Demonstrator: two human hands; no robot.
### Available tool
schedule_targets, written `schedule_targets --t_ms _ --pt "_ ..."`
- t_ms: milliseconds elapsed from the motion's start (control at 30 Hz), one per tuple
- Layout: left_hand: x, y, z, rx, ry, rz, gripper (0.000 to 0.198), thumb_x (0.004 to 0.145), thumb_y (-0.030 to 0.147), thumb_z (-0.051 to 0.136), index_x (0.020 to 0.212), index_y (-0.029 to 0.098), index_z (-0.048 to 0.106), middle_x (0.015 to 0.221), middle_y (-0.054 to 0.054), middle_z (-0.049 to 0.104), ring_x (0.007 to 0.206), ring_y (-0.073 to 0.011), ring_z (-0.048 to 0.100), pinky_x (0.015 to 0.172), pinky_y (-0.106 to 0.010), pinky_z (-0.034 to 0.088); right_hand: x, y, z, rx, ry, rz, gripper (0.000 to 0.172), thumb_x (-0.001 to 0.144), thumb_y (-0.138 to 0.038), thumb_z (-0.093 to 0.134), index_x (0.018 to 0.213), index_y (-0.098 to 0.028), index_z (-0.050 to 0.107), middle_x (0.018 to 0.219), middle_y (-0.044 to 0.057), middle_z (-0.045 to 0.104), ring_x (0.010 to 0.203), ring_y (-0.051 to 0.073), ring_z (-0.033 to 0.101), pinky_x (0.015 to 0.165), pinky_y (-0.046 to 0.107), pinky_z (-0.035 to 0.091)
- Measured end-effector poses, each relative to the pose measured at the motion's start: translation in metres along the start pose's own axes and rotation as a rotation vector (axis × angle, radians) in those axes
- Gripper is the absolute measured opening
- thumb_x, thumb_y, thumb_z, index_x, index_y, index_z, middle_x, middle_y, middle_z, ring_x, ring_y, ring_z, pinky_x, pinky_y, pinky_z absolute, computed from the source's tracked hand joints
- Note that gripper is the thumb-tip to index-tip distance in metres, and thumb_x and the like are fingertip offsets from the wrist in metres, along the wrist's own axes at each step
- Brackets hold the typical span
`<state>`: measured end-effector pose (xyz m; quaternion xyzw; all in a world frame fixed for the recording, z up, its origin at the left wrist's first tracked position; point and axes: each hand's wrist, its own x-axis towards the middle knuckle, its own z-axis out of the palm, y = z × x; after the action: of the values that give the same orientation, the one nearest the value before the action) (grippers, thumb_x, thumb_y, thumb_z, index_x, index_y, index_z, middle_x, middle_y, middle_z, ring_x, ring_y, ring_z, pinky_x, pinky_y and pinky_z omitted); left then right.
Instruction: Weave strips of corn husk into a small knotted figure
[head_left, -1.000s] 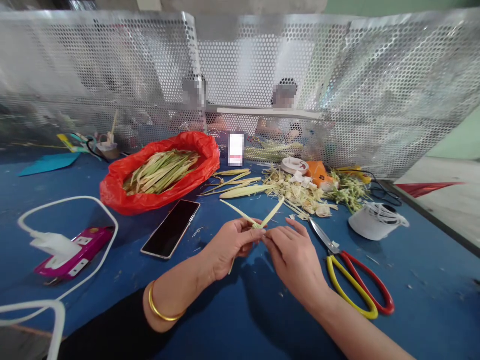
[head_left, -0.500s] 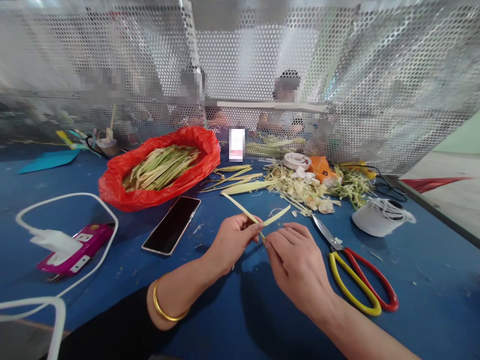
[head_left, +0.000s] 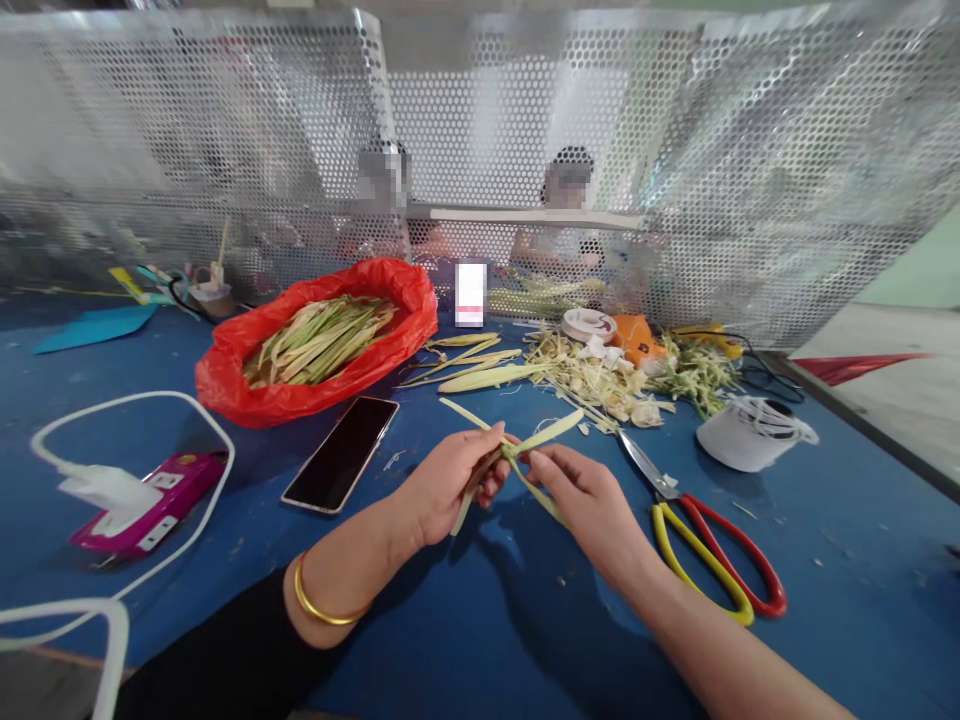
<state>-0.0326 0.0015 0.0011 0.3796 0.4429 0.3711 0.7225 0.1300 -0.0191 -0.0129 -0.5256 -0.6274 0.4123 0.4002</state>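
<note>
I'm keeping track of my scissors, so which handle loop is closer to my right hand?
The yellow loop: it lies on the side of the scissors toward your right hand, while the red loop lies on the far side.

L hand (head_left: 454, 482) + R hand (head_left: 592, 500): 2
scissors (head_left: 672, 494): 1 pr
red bag (head_left: 244, 402): 1
dk phone (head_left: 341, 455): 1
pwr strip (head_left: 182, 492): 1

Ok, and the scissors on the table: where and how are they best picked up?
Likely by the red and yellow handle loops, coming from the person's side. The scissors lie flat, with those wide loops turned toward the near edge and the blades pointing away toward the plant scraps. The right hand is nearer, but is busy with leaf strips.
</note>
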Motion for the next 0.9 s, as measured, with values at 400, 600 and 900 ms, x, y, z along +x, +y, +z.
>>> schedule_targets --t_ms 400,600,900 --pt "-0.009 -0.005 0.01 0.207 -0.132 -0.027 0.023 0.069 0.034 0.071 0.069 0.017 0.056 0.045 0.01 0.032 0.043 -0.0048 0.02 0.044 -0.023 0.011 0.004 0.001 0.001 0.611 0.109 0.177 0.027 0.064 -0.04 0.079 0.061 -0.015 0.066 0.054 -0.001 0.06 0.052 0.011 0.052 0.057 0.025 0.043" --pt "-0.006 -0.006 0.007 0.208 -0.188 -0.054 0.021 0.068 0.033 0.071 0.065 0.016 0.058 0.044 0.009 0.032 0.041 -0.005 0.022 0.045 -0.025 0.011 0.008 0.004 0.002 0.6 0.175 0.159 0.029 0.062 -0.04 0.079 0.062 -0.016 0.065 0.053 -0.001 0.059 0.05 0.011 0.051 0.055 0.027 0.043" --pt "-0.012 -0.004 0.012 0.288 -0.176 -0.043 0.039 0.077 0.052 0.062 0.081 0.014 0.069 0.051 0.007 0.035 0.044 -0.0056 0.02 0.047 -0.026 0.01 0.015 -0.001 -0.032 -0.355 0.499 -0.349 0.038 0.083 -0.039 0.062 0.116 -0.019 0.064 0.11 0.012 0.065 0.105 0.027 0.056 0.092 0.047 0.041"
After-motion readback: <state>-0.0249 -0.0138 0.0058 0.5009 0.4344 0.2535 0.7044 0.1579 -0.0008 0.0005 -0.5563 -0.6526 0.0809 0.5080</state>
